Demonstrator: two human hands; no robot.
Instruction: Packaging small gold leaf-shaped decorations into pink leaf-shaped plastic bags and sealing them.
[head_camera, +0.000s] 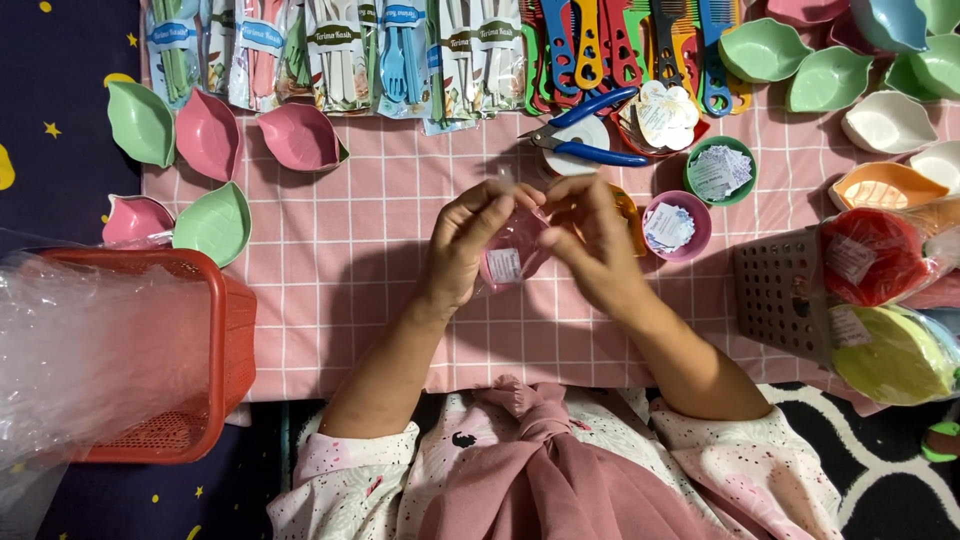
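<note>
Head view: left hand and right hand pinching small pink leaf-shaped plastic dish in clear wrap at centre of pink checked cloth; wrapping apparently underway, steady grip needed; blue-handled pliers at 12 o'clock; round cups of paper labels at 2; red plastic basket at 8, clear of hands.

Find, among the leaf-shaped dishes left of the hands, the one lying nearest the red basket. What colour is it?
It is the green leaf dish, almost touching the red basket. The pink one beside it sits slightly higher; the other three lie farther up the cloth.
</note>
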